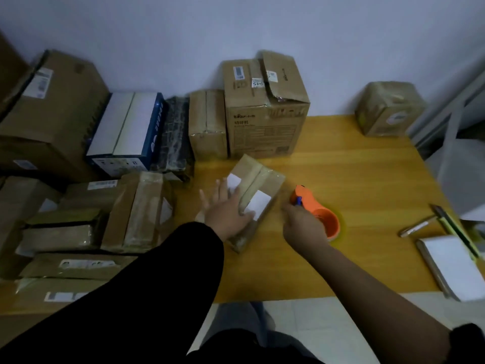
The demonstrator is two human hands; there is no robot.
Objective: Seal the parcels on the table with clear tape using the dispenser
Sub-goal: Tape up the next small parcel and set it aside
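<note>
Danger first: the parcel (253,174) sat skewed on the table (354,179), pinned only by a flat palm on its near end, so a hard pull of tape (342,228) could have spun it or dragged it off line. The strip could also have wandered off the centre seam, or wrinkled over the two white labels (260,201), if the dispenser (321,214) came in crooked. And the dispenser stood on the table just right of the parcel, not on it. By my reading, no fresh strip had been started.

Now the hands. The left hand (228,212), black sleeve (157,285) behind it, was wide open, fingers straight and splayed, pressing down on the parcel's top beside the labels. The right hand (304,227), forearm bare, was curled over the orange dispenser, gripping it near the blue part. Its back hid the fingertips, so exactly how it pinched I could not tell. The two hands were apart, the parcel's right edge between them.

Out to the right lay a pad (451,266) and a pen (417,227) near the table's edge. To the left was a pile (136,206) of taped parcels. At the back, against the wall (262,22), stood a tall box (265,122) with a torn flap, and a small box (388,109) sat alone at the far right corner.
</note>
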